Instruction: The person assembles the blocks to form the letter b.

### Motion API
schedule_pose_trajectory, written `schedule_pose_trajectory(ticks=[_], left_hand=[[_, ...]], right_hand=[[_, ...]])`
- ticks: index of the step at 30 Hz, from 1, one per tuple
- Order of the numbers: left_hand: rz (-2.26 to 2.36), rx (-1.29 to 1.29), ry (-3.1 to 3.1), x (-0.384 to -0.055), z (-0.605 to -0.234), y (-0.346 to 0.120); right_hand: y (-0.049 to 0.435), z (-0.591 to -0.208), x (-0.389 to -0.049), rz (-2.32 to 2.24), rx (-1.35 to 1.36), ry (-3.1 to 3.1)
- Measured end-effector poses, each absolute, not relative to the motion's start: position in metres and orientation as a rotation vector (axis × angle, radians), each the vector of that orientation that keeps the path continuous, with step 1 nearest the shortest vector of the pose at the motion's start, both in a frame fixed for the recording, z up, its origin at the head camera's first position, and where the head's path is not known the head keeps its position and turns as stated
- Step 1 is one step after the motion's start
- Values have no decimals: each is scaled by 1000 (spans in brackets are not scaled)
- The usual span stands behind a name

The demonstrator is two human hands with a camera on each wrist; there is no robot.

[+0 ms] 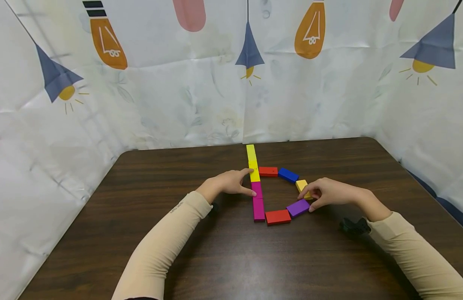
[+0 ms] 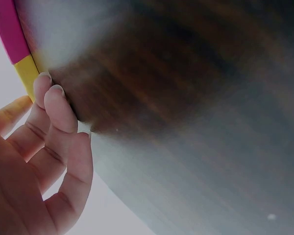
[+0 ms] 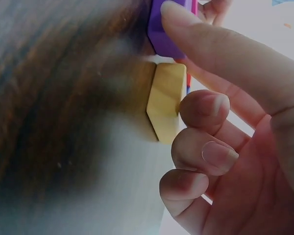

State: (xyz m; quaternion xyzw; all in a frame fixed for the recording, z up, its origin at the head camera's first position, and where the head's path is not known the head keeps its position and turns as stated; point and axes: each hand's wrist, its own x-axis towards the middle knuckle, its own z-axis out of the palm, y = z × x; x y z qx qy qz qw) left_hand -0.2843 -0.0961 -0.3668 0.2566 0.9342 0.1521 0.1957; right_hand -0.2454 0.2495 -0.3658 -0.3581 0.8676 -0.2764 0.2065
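Note:
Flat coloured blocks on the table form a D-shaped outline. Its straight side is a column of yellow blocks (image 1: 254,173) and magenta blocks (image 1: 259,209). My left hand (image 1: 231,182) touches this column from the left, index fingertip on yellow and thumb by magenta, fingers fairly straight. On the curved side, my right hand (image 1: 334,192) pinches the purple block (image 1: 297,208) between thumb and index finger. The thumb lies against the purple block (image 3: 164,36) in the right wrist view. Its other fingers curl beside the golden-yellow block (image 3: 167,90), partly covering that block in the head view.
A red block (image 1: 268,171) and a blue block (image 1: 289,175) lie along the top of the curve. Another red block (image 1: 278,217) sits at the bottom, beside the column's near end. Behind the dark wooden table (image 1: 171,162) hangs a patterned white cloth (image 1: 160,100).

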Motion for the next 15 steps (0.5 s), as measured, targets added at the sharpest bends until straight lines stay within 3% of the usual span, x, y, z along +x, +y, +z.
schedule_pose_trajectory(ticks=[15], left_hand=[[428,713,2624,-284,-367,-96]], right_hand=[[271,-369,-257,-941,-857,2439]])
